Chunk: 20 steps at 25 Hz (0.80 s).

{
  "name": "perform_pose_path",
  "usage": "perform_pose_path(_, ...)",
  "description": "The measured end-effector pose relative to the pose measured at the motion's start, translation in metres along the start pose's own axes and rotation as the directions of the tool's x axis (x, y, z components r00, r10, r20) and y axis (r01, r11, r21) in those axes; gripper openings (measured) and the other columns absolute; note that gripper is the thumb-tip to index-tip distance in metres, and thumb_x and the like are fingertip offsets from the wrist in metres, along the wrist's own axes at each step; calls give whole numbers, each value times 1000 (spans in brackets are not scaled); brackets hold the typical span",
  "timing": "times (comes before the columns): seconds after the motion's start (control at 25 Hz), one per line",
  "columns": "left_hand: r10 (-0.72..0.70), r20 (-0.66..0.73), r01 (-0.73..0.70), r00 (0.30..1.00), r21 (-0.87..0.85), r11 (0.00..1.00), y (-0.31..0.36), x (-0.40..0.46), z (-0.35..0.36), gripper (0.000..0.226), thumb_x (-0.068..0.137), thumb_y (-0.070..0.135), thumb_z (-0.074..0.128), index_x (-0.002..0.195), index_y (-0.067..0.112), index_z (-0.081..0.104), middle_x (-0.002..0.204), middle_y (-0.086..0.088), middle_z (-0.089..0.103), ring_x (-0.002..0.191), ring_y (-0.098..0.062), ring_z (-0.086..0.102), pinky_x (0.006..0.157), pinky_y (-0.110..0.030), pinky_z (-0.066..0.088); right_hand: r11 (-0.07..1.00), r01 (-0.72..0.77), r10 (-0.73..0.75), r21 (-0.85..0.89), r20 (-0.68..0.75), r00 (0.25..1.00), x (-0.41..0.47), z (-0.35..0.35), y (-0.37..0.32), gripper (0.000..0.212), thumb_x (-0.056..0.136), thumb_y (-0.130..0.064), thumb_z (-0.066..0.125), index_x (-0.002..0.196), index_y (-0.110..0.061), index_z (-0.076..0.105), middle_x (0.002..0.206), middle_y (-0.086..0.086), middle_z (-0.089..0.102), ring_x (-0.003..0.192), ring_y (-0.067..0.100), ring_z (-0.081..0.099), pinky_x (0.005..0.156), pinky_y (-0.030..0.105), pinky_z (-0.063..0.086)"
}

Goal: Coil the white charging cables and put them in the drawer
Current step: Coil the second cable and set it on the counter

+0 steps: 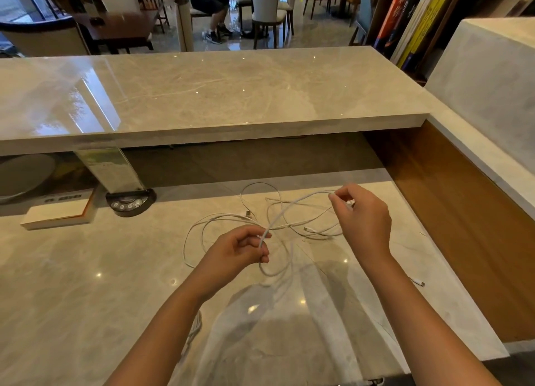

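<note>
A tangle of white charging cables (292, 220) lies loose on the marble desk (86, 284). My left hand (240, 249) pinches one cable between thumb and fingers, lifted off the desk, and a loop hangs below it. My right hand (362, 217) pinches the same cable further along, raised above the right side of the tangle, so the strand arcs between the two hands. Another white plug end (419, 282) lies alone near the desk's right edge. No drawer is in view.
A raised marble counter (202, 90) overhangs the back of the desk. A clear sign stand (113, 171) on a round socket unit (130, 201) and a white book (58, 213) sit at the left. A wooden side panel (463, 226) bounds the right.
</note>
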State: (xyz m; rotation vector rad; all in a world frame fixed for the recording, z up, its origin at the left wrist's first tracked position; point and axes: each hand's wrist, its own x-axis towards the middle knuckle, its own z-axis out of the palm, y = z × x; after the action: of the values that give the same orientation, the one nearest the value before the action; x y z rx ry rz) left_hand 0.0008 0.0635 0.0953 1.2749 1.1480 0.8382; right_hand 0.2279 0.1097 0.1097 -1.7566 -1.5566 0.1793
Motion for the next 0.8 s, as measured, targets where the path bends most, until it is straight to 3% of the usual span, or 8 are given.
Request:
perform_pose_path(0.12,-11,-4,11,1000,109,994,-2,-4,-4,15,88,-4,53,91,2,66,77,-8,68,72,-17,68,75,-27,56,999,-24,26,38,-32,999,-2,0,7,12,87,-18,64,93,-10,69,91,9,70,77,13,58,65,22,47)
perform_pose_path(0.24,-20,-159,-9,987,-179,984,6,-1,0,21,90,-2,48,92,6,67,70,-4,62,65,-15,61,73,-29,58,998,23,-12,-56,178,984,-9,6,10,21,91,-7,54,107,-6,68,104,12,62,88,18,57,75,20,41)
perform_pose_path(0.28,-28,-233,-32,972,-248,968,10,2,3,21,91,0,48,94,8,68,70,-3,61,63,-13,59,71,-28,58,993,87,-56,-79,330,942,-15,8,9,25,91,-5,51,110,-7,67,105,12,59,91,22,57,78,22,41)
perform_pose_path(0.36,-16,-345,-65,938,-220,973,14,8,8,21,90,6,52,93,14,71,68,2,64,61,-10,59,68,-24,57,955,294,-199,-47,634,748,-29,11,1,29,90,-5,49,112,-10,67,105,12,59,97,28,57,82,28,41)
perform_pose_path(0.44,14,-338,-56,941,-114,992,16,11,15,20,88,7,57,88,19,73,69,5,69,61,-8,60,64,-22,55,887,460,-313,35,778,544,-44,7,-16,28,89,-11,48,110,-13,67,104,9,61,98,26,57,81,31,43)
perform_pose_path(0.48,16,-293,-34,956,-58,998,16,11,20,20,87,7,58,86,20,74,69,4,71,61,-7,61,62,-22,54,864,497,-360,78,786,503,-48,3,-25,27,89,-14,49,108,-15,67,105,6,62,98,22,57,80,32,45)
perform_pose_path(0.6,-25,-131,35,991,73,997,9,7,31,23,88,9,57,81,20,75,68,4,72,64,-7,64,61,-21,50,821,533,-521,206,654,548,-52,-8,-44,20,89,-22,52,100,-22,68,105,-4,63,94,15,56,73,28,45)
perform_pose_path(0.8,-157,49,161,986,-103,982,14,1,28,31,95,19,44,85,12,73,69,2,68,64,-9,60,63,-20,49,807,540,-581,239,486,653,-51,-4,-32,10,86,-27,60,92,-24,68,113,0,48,102,15,46,81,23,41)
